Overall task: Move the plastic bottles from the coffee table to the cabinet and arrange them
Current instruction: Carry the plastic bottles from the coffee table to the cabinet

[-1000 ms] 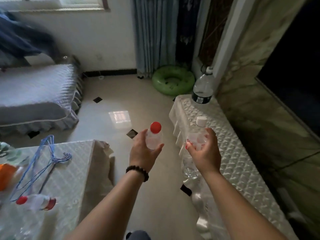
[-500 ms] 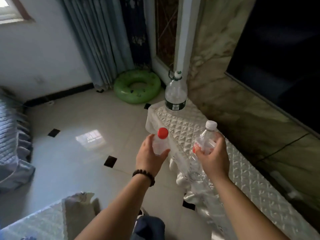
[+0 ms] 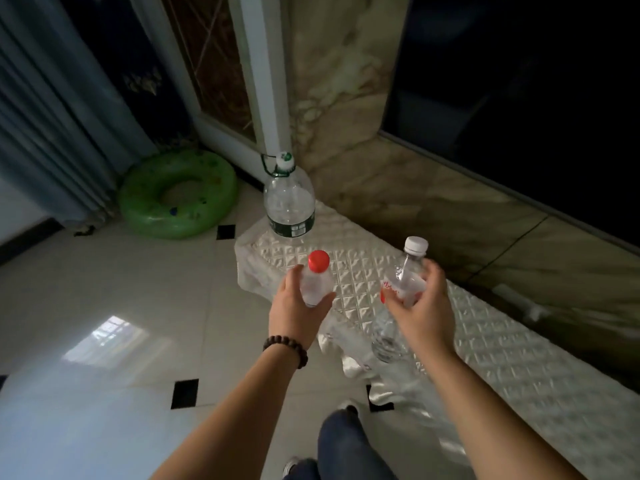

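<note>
In front of me stands the low cabinet (image 3: 502, 348), covered with a white quilted cloth (image 3: 363, 271) which hangs down over its near edge in folds. On its far end, close to the wall, one big clear bottle (image 3: 289, 206) stands upright, with a white cap and a dark label around its lower part. Beside the cabinet is the floor (image 3: 121, 289) of pale shiny tiles with small black squares between them. On the floor, near the blue curtain, a green inflatable ring (image 3: 178, 194) lies flat.
</note>
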A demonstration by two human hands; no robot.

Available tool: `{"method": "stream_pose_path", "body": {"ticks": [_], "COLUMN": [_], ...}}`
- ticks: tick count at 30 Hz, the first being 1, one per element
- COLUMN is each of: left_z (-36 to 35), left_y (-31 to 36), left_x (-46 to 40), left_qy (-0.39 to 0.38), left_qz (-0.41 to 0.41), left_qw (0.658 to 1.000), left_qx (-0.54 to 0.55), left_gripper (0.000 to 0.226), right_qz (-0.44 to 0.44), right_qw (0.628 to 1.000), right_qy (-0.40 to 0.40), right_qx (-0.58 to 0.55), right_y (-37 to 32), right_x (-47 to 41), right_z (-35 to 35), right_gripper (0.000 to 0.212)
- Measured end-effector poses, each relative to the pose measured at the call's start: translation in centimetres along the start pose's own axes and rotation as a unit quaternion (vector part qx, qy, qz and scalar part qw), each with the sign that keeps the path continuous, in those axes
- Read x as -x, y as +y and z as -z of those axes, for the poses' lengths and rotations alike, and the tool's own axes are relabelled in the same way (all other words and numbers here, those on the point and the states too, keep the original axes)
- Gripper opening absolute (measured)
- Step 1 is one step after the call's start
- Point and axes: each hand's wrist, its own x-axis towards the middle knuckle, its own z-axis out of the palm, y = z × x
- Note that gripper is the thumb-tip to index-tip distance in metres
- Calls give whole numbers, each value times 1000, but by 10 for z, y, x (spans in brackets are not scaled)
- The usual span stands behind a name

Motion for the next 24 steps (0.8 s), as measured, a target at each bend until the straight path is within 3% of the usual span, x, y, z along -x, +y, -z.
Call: {"method": "stream_pose_path", "body": {"ticks": [8, 19, 24], "left_z": [-35, -90, -127], "left_y": [-1, -24, -52], "left_x": [-92, -234, -300], "left_qy": [-68, -142, -186], "left_qz": [-22, 2, 2], "left_qw": [997, 986, 979], "left_qx": [-32, -84, -86], "left_gripper": [68, 69, 66], "right_qz": [-66, -135, -166], "right_qw": [998, 989, 984], "right_qy": [20, -37, -24], "right_qx": [10, -54, -60], "right_y": [15, 44, 72], "right_x": [-60, -173, -222], "right_z": [-46, -132, -181], "right_gripper": [77, 76, 73]}}
